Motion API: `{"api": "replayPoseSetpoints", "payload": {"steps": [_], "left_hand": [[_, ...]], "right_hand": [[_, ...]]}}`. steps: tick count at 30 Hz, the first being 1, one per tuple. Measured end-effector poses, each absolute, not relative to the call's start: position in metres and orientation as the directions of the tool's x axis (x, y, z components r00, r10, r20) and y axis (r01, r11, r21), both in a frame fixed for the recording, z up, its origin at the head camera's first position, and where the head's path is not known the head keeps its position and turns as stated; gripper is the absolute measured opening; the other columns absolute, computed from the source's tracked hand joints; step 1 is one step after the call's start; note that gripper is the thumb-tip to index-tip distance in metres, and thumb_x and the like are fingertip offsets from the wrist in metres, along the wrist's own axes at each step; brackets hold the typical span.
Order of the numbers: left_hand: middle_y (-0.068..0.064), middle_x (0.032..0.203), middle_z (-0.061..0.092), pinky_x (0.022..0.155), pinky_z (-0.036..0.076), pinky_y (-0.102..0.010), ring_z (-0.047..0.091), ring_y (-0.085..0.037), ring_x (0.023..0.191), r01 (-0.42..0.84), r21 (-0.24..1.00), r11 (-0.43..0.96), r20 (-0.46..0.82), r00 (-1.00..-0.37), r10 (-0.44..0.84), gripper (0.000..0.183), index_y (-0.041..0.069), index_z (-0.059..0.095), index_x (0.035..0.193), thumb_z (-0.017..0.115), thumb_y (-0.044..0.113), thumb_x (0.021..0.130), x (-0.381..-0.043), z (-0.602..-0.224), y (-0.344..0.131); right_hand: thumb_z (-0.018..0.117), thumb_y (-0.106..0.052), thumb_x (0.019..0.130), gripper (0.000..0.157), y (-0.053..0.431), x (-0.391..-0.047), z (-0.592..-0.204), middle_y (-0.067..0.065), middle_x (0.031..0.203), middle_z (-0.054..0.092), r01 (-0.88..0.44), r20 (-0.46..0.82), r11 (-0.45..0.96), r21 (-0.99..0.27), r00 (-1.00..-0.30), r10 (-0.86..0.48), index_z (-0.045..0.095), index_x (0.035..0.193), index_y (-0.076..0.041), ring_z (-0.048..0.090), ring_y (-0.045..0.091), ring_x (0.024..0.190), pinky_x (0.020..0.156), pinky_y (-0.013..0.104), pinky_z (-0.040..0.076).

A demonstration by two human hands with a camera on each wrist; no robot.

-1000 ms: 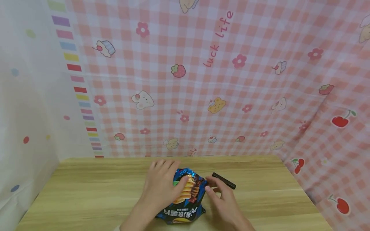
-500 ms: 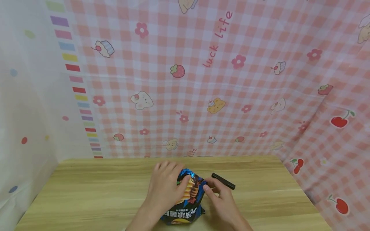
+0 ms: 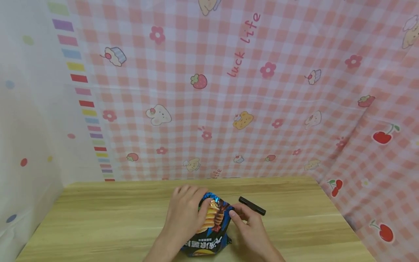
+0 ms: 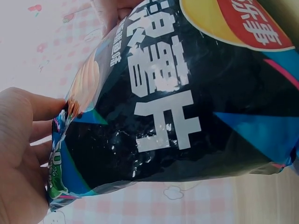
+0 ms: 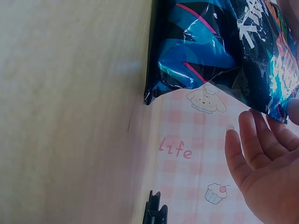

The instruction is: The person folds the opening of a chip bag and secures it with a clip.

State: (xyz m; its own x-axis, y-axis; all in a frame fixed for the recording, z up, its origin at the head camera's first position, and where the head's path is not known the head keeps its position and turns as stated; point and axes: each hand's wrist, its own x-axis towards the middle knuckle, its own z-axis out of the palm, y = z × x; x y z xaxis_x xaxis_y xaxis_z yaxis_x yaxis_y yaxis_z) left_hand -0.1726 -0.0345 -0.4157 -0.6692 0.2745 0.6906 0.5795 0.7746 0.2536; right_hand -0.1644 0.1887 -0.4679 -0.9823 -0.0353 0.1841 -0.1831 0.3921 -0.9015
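Note:
A black and blue bag of potato chips (image 3: 209, 227) stands on the table, its front printed with wavy chips and large white characters. My left hand (image 3: 186, 209) grips its upper left edge, thumb across the front and fingers behind. In the left wrist view, the thumb and fingers of the left hand (image 4: 23, 154) hold the crimped end of the bag (image 4: 154, 107). On the other side my right hand (image 3: 250, 222) pinches the upper right corner between thumb and fingers. The right wrist view shows its other fingers (image 5: 257, 149) spread below the bag (image 5: 201, 51).
A long black clip (image 3: 252, 206) lies on the table just beyond the right hand; its end (image 5: 155, 210) shows in the right wrist view. The wooden table (image 3: 108, 218) meets a pink checked cloth (image 3: 183, 94) at the back and right, and a white dotted cloth at the left.
My left hand has shifted slightly right, covering more of the bag's left side. The right hand stays at the corner, its thumb slightly further left. The clip has not moved.

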Motion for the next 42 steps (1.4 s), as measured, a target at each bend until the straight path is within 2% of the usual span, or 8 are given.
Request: {"api": "replayPoseSetpoints", "payload": {"steps": [7,17,25,33,42], "left_hand": [[-0.002,0.105,0.077,0.087,0.052,-0.041,0.068,-0.022,0.098,0.592,0.277,0.757,0.674,-0.681,0.286,0.015,0.013,0.078,0.107,0.078,0.023,0.096,-0.172,-0.4138,-0.0365],[0.001,0.1,0.076,0.084,0.051,-0.038,0.067,-0.019,0.095,0.606,0.288,0.742,0.698,-0.663,0.27,0.011,0.014,0.077,0.102,0.081,0.019,0.093,-0.1722,-0.4132,-0.0324],[0.003,0.093,0.075,0.081,0.052,-0.036,0.066,-0.015,0.089,0.617,0.302,0.727,0.726,-0.643,0.244,0.005,0.013,0.078,0.093,0.082,0.013,0.091,-0.1718,-0.4128,-0.033],[0.001,0.09,0.075,0.085,0.055,-0.036,0.068,-0.015,0.087,0.652,0.322,0.687,0.749,-0.619,0.236,0.014,0.011,0.078,0.089,0.087,0.002,0.083,-0.1731,-0.4122,-0.0333],[0.001,0.089,0.073,0.088,0.057,-0.037,0.068,-0.014,0.086,0.651,0.344,0.676,0.723,-0.643,0.252,0.013,0.009,0.078,0.087,0.086,-0.001,0.083,-0.1709,-0.4101,-0.0348]], "right_hand": [[0.069,-0.012,0.101,0.009,0.1885,-0.1647,-0.4706,-0.004,0.105,0.075,-0.228,0.241,0.396,-0.89,-0.97,-0.015,0.077,0.103,-0.014,0.065,0.011,0.087,0.082,0.027,0.052],[0.071,-0.006,0.098,0.011,0.1919,-0.1652,-0.4734,-0.005,0.099,0.075,-0.299,0.326,0.399,-0.867,-0.945,0.001,0.077,0.096,-0.015,0.065,0.008,0.089,0.079,0.027,0.054],[0.073,-0.006,0.097,0.012,0.1916,-0.1653,-0.4725,-0.007,0.093,0.075,-0.291,0.315,0.38,-0.878,-0.949,0.001,0.078,0.094,-0.017,0.064,0.009,0.082,0.077,0.025,0.051],[0.074,-0.004,0.095,0.014,0.191,-0.1647,-0.4713,-0.007,0.091,0.076,-0.309,0.334,0.37,-0.876,-0.943,0.005,0.08,0.092,-0.017,0.065,0.008,0.078,0.073,0.024,0.052],[0.074,-0.001,0.094,0.017,0.193,-0.1662,-0.473,-0.008,0.09,0.077,-0.353,0.373,0.367,-0.861,-0.928,-0.019,0.08,0.092,-0.017,0.067,0.008,0.078,0.074,0.024,0.053]]}}
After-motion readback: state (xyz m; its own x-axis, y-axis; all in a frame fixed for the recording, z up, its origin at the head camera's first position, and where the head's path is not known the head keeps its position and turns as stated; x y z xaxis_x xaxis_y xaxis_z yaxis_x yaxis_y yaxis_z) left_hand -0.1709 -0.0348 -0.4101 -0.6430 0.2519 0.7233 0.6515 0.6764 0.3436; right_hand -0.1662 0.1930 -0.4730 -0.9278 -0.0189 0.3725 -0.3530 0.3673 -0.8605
